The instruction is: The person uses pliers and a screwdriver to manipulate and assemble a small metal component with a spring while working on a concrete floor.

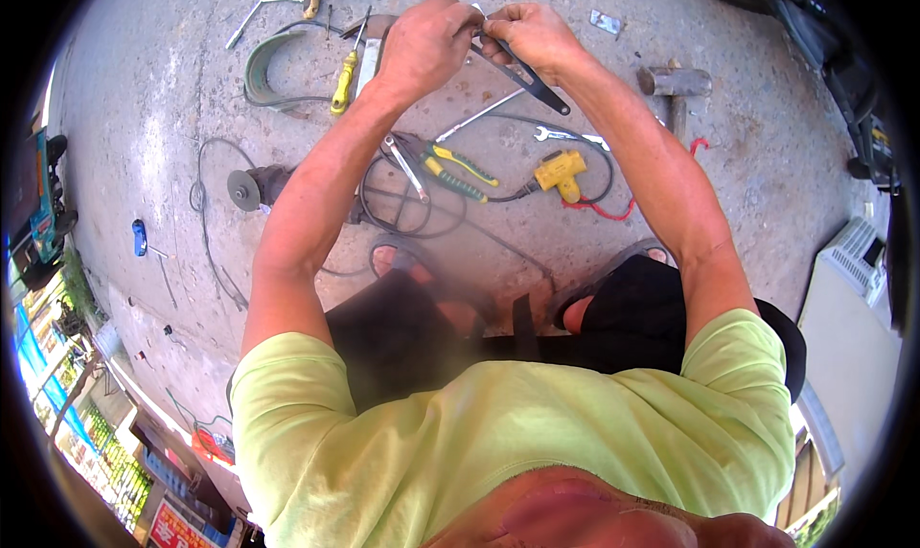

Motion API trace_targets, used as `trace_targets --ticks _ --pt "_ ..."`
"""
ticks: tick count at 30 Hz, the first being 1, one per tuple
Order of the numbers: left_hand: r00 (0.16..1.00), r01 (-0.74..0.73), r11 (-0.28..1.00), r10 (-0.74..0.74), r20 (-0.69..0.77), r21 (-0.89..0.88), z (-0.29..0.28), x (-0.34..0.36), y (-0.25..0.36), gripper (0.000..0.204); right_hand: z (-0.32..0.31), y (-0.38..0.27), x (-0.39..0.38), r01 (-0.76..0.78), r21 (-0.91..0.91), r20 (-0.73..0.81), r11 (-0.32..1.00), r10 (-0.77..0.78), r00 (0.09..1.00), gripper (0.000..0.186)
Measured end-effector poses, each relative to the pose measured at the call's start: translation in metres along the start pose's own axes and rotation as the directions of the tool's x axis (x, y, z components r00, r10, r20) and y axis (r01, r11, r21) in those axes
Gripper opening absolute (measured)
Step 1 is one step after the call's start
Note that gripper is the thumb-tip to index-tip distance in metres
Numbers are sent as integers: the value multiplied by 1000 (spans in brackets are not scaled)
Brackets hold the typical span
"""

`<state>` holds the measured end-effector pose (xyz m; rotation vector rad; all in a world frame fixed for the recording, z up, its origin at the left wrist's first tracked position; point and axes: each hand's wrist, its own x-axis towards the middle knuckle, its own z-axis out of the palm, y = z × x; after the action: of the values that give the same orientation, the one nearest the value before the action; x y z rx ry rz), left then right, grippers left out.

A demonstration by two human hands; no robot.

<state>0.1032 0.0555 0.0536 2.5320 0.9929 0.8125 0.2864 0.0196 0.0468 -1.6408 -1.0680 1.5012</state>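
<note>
My left hand (431,42) and my right hand (525,40) meet near the top of the view, fingers closed together around the upper end of a flat black strip (537,88) with a hole at its lower end. A small pale piece (478,11) shows between my fingertips; what it is, I cannot tell. The strip slants down to the right, above the ground. Just left of my left hand lie a yellow-handled screwdriver (345,80) and a grey metal bar (370,61). Below the strip are a thin metal rod (479,117) and an open-end wrench (565,135).
Concrete ground (163,88) holds an angle grinder (268,192), yellow-green pliers (455,172), a yellow plug block (561,172), loose cables, a hammer (676,81), a combination wrench (405,168) and a curved green piece (264,64). A dark vehicle (815,31) is at upper right, a pale panel (834,328) at right.
</note>
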Motion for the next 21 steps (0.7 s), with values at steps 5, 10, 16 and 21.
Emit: trace_targets --ticks 5,10,16,21 --pt "990 140 990 -141 -27 -35 -6 1 8 11 1 -6 0 31 14 -4 999 -31 1000 19" --pt "998 38 999 -37 -47 23 -2 2 4 10 1 -4 2 35 3 -13 999 -35 999 19" --pt "987 140 980 -150 -62 -141 -5 1 12 11 1 -4 0 47 2 -22 999 -47 999 21" --pt "995 78 997 -79 -61 -17 -3 1 5 12 2 -8 0 39 28 -12 999 -38 999 22"
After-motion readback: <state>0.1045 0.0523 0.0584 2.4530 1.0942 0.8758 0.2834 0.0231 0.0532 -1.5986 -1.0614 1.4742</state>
